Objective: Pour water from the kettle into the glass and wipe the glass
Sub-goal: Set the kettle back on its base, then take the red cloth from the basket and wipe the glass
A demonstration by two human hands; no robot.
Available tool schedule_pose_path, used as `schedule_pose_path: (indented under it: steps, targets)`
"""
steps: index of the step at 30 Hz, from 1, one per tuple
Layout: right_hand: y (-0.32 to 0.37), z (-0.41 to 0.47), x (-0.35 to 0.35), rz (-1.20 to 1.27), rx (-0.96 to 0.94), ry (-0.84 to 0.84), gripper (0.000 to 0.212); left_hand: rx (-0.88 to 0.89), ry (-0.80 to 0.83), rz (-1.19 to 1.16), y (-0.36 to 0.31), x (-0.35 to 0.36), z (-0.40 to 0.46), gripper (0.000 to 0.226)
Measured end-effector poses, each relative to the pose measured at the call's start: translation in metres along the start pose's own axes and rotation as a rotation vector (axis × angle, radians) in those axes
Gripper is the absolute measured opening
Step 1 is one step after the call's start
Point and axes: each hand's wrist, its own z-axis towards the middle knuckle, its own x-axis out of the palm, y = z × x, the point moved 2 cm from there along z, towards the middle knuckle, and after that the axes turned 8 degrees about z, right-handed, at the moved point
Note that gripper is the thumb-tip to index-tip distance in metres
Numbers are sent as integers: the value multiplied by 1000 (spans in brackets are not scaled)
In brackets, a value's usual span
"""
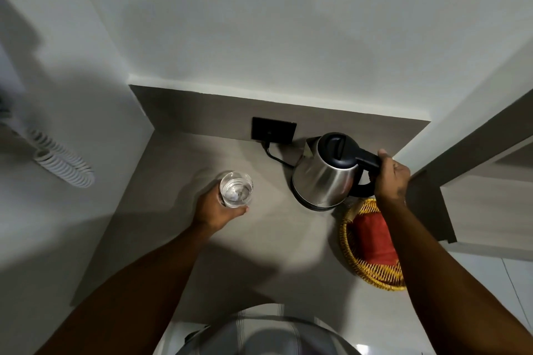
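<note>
Shirt [268,334] low | L grip [215,210] clasps glass [236,193] — water inside | R grip [392,179] clenches kettle [326,179] handle

Glass [236,192] standing left of kettle [326,179] on counter [259,239]; basket [372,245] lying right, nearer the viewer; wall socket [273,130] sitting behind, between them.

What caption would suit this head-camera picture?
Left hand holds a glass on the counter while right hand grips the kettle handle.
</note>
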Motion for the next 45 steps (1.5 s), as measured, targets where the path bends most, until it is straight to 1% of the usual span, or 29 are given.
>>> schedule_pose_path:
  steps: [2, 4, 6, 8, 9, 11, 13, 15, 17, 20, 23, 27, 32, 35, 37, 39, 41, 43, 45]
  targets:
    - [1, -7, -4, -16, -50, 39, 39, 11, 1, -2, -1, 0, 0, 77]
    - [-2, -15, -11, -14, -56, 43, 34, 12, 10, -18, -3, -1, 0, 78]
    - [-13, -27, -24, -59, -20, -33, 38, 23, 38, -33, -5, -2, -1, 83]
    - [-28, -41, -40, -234, -40, -101, 43, 53, 56, -46, -7, -3, -2, 89]
    - [-37, -49, -46, -368, -69, -77, 47, 65, 45, -48, -7, -5, -3, 91]
    - [-56, -65, -57, -644, -112, 26, 59, 86, -5, -38, -6, -7, -9, 94]
    - [-75, -80, -63, -847, -76, 108, 68, 91, -25, 10, 2, -7, -16, 101]
    - [-89, -90, -69, -957, -23, 174, 75, 77, -1, 121, 8, 1, -26, 112]
    - [-96, -95, -67, -999, -26, 236, 83, 83, -8, 280, 16, 5, -36, 112]
    - [-102, -96, -71, -1044, -13, 251, 94, 168, 6, 580, 24, 18, -47, 105]
    - [-106, -93, -73, -1071, -18, 273, 96, 191, 4, 716, 31, 23, -48, 100]
    - [-110, -94, -74, -1080, -25, 279, 88, 197, 33, 778, 37, 27, -47, 98]
    - [-110, -90, -78, -1065, -12, 238, 76, 205, 44, 786, 36, 28, -49, 98]
    - [-104, -84, -82, -970, 27, 231, 73, 199, 50, 788, 33, 28, -49, 99]
    - [-96, -86, -85, -881, 9, 193, 74, 194, 58, 792, 32, 28, -49, 99]
    - [-83, -93, -83, -797, -87, 140, 76, 196, 57, 796, 32, 27, -48, 100]
    - [-66, -104, -77, -705, -243, 108, 79, 201, 47, 799, 31, 27, -47, 101]
    - [-55, -122, -61, -665, -384, 171, 82, 193, 46, 795, 33, 26, -48, 100]
    - [-48, -141, -38, -676, -477, 314, 87, 203, 35, 796, 34, 26, -49, 99]
